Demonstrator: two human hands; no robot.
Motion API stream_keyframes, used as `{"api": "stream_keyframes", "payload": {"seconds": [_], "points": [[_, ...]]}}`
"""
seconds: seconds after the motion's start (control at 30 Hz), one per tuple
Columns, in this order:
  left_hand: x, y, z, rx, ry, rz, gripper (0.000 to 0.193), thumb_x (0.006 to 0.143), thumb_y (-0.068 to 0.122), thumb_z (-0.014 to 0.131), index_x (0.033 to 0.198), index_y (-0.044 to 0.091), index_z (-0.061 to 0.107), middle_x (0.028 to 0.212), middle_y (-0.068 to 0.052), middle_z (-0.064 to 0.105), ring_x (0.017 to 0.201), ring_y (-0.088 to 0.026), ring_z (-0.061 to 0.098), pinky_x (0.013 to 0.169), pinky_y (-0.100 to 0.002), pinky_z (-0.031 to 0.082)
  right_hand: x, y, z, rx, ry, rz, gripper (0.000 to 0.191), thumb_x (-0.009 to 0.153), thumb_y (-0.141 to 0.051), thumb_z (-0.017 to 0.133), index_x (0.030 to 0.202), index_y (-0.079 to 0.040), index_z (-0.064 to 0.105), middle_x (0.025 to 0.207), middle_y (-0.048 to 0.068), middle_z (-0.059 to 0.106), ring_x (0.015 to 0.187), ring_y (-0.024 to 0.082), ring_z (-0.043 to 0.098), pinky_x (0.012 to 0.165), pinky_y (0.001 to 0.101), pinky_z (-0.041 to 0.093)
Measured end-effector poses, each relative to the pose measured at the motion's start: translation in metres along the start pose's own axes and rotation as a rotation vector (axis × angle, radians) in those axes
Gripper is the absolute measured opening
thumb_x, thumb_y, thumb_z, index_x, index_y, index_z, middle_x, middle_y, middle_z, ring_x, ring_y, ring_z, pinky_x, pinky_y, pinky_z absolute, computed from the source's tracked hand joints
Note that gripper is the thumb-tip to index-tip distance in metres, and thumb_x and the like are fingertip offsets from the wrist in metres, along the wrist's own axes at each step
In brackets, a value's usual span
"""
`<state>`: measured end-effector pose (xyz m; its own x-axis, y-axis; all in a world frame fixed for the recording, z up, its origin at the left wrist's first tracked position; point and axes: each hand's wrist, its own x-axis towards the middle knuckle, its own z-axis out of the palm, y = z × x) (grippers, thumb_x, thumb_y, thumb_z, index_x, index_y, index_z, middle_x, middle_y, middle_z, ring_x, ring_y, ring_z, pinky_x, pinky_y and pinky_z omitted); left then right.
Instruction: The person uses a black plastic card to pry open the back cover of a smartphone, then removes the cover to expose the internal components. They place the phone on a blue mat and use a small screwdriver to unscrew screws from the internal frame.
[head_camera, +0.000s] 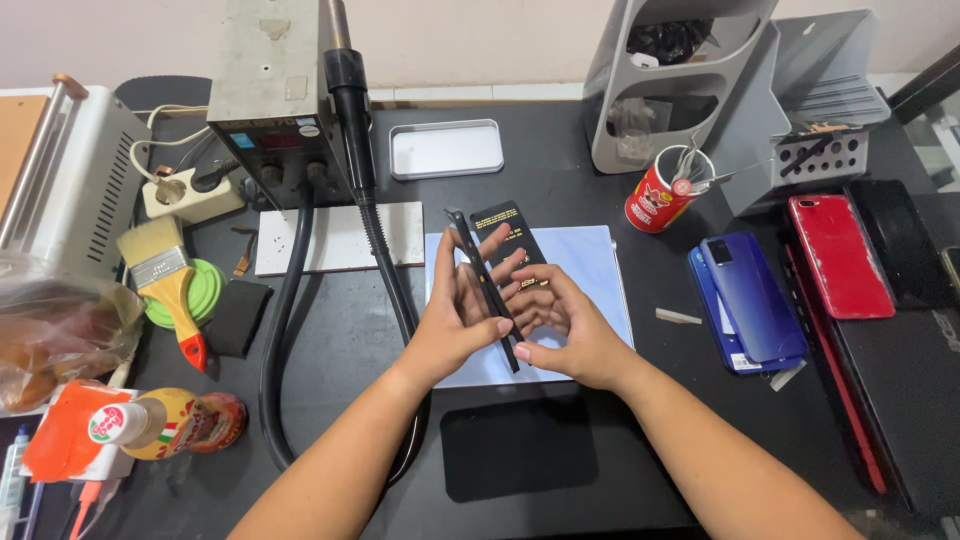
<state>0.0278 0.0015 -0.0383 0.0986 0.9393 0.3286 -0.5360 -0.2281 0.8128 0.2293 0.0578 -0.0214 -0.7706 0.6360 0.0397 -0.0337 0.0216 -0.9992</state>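
Head camera looks down at two bare forearms that come in from the bottom edge over a black table. Nearest to the person lies a black square pad. Just behind it, both hands meet over a pale blue work mat. The left hand is closed around a thin black phone, held on its edge and tilted, with the fingers spread along one face and the thumb at the lower end. The right hand grips the same phone from the other side, its fingers curled against it. So the phone is up in the air between the two palms, above the mat, and not lying on it.

At the near left stand a small bottle with a white cap and an orange packet. Further left, a paintbrush with a red handle rests on a green roll of tape. A black hose curves from the grey hot air station at the back. Behind the mat lies a shallow white tray.

On the right side, a blue phone and a red phone lie flat, well apart from the hands. A red can with tools stands before a grey organiser.
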Motion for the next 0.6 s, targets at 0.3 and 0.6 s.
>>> {"api": "stream_keyframes", "payload": {"seconds": [0.3, 0.6], "points": [[0.005, 0.010, 0.010, 0.334, 0.131, 0.032, 0.122, 0.077, -0.004, 0.075, 0.164, 0.015, -0.009, 0.164, -0.020, 0.032, 0.148, -0.036, 0.045, 0.116, -0.047, 0.046, 0.000, 0.002, -0.002, -0.196, 0.047, -0.001, 0.056, 0.091, -0.005, 0.070, 0.142, -0.006, 0.049, 0.124, 0.012, 0.069, 0.106, 0.020, 0.071, 0.098, 0.0365, 0.057], [0.007, 0.040, 0.035, 1.007, 0.175, -0.235, 0.122, 0.055, 0.019, 0.082, 0.161, 0.008, 0.022, 0.132, -0.022, 0.064, 0.121, -0.037, 0.067, 0.099, -0.039, 0.053, 0.005, -0.010, -0.019, 0.103, 0.123, -0.094, 0.062, 0.095, 0.006, 0.052, 0.154, -0.003, 0.035, 0.135, 0.014, 0.062, 0.115, 0.019, 0.068, 0.086, 0.0352, 0.062]]}}
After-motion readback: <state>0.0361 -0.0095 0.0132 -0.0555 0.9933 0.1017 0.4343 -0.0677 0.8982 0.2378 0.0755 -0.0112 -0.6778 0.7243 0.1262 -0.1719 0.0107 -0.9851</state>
